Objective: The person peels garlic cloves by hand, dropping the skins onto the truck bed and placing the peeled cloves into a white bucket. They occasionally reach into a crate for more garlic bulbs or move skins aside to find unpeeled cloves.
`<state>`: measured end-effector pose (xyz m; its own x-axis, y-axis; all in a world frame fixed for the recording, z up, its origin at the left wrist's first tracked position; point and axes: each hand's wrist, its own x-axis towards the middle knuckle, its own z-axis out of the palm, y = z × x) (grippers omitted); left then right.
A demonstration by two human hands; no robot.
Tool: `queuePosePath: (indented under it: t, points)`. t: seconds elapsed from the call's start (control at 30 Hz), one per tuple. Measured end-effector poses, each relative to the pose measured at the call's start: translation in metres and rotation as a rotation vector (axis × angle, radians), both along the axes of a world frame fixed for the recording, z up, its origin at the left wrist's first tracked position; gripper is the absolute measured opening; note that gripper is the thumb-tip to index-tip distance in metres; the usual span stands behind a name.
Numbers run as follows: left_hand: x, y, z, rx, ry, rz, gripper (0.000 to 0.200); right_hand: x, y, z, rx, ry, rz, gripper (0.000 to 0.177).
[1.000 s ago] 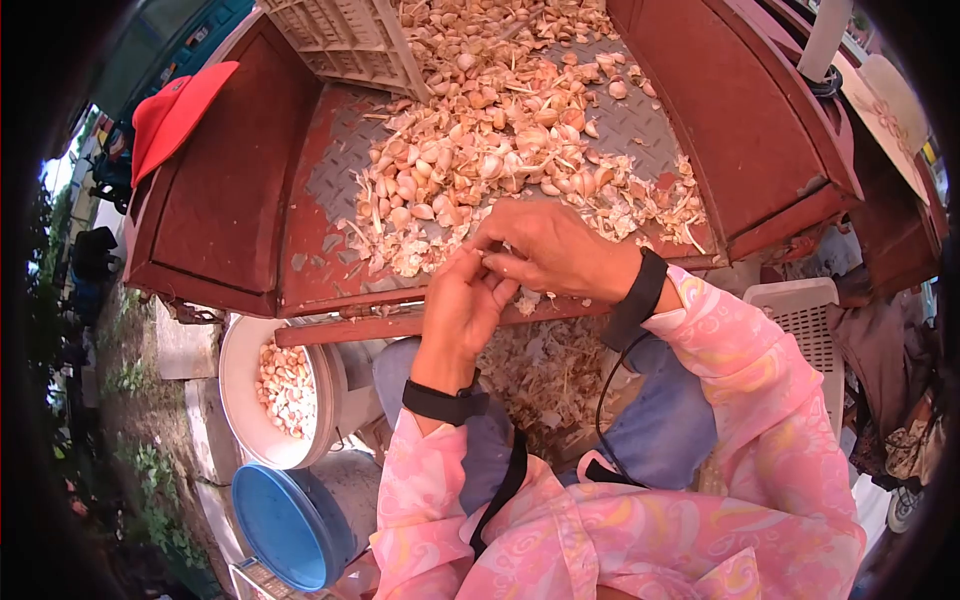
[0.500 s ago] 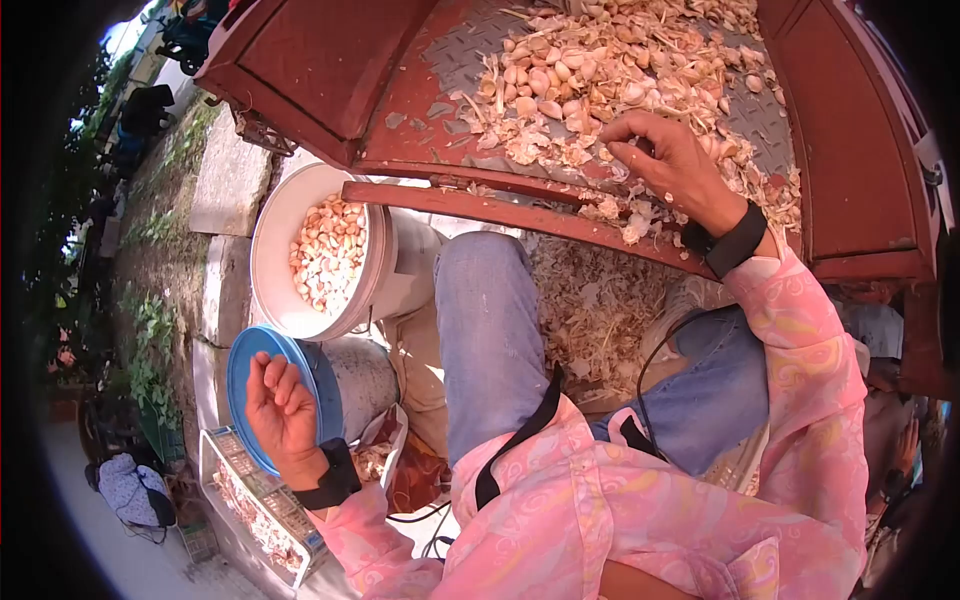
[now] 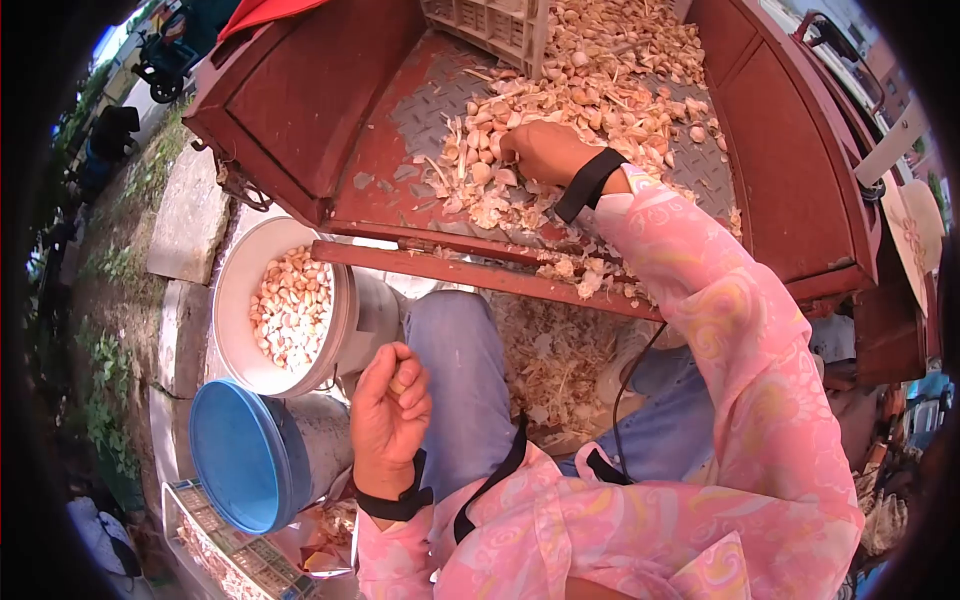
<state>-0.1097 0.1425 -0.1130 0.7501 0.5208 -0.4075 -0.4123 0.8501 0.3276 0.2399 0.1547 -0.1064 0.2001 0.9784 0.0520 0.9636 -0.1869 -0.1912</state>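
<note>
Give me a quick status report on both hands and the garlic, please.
Right hand at the garlic pile, fingertips hidden. Left hand curled, away from the pile, contents unclear. Crate farther back, clear of both hands.

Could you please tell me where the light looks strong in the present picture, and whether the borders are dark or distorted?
Head view: the cloves in the white bucket look bright and pale; head view: the corners are black, and shapes toward the border bend, as through a wide lens; head view: the left hand looks reasonably clear.
</note>
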Motion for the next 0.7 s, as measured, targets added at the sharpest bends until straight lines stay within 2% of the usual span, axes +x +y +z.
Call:
queuePosePath:
  t: [0.13, 0.2, 0.23, 0.27, 0.33, 0.4, 0.47, 0.5, 0.53, 0.6, 0.63, 0.7]
  points:
    - [0.019, -0.003, -0.007, 0.039, -0.024, -0.096, 0.020, 0.002, -0.013, 0.003, 0.032, 0.076, -0.024, 0.019]
    - [0.029, -0.002, -0.020, -0.014, -0.104, -0.128, 0.023, -0.002, -0.029, 0.004, 0.250, 0.347, 0.028, 0.023]
    - [0.037, -0.003, -0.022, -0.019, -0.105, -0.124, 0.023, -0.010, -0.037, 0.009, 0.244, 0.482, -0.018, 0.025]
    - [0.048, -0.005, -0.022, 0.005, -0.075, -0.138, 0.025, -0.015, -0.044, 0.011, 0.238, 0.486, -0.016, 0.025]
    - [0.070, -0.006, -0.029, 0.049, -0.091, -0.198, 0.033, -0.029, -0.061, 0.013, 0.239, 0.781, -0.031, 0.026]
    - [0.096, -0.008, -0.030, 0.061, -0.134, -0.250, 0.038, -0.044, -0.082, 0.017, 0.232, 0.783, -0.070, 0.023]
    - [0.123, -0.015, -0.022, 0.047, -0.096, -0.299, 0.043, -0.054, -0.101, 0.019, 0.260, 0.690, 0.027, 0.018]
    - [0.130, -0.018, -0.024, 0.040, -0.090, -0.304, 0.043, -0.062, -0.110, 0.021, 0.156, 0.752, -0.015, 0.017]
    - [0.135, -0.021, -0.026, 0.015, -0.160, -0.321, 0.045, -0.067, -0.118, 0.019, 0.155, 0.759, -0.022, 0.017]
    - [0.138, -0.027, -0.027, -0.008, -0.220, -0.349, 0.046, -0.076, -0.132, 0.016, 0.286, 0.340, 0.371, 0.018]
    - [0.136, -0.030, -0.025, -0.009, -0.179, -0.363, 0.045, -0.082, -0.138, 0.021, 0.202, 0.408, 0.318, 0.019]
    - [0.128, -0.031, -0.027, -0.015, -0.118, -0.372, 0.043, -0.076, -0.142, 0.015, 0.231, 0.451, 0.290, 0.018]
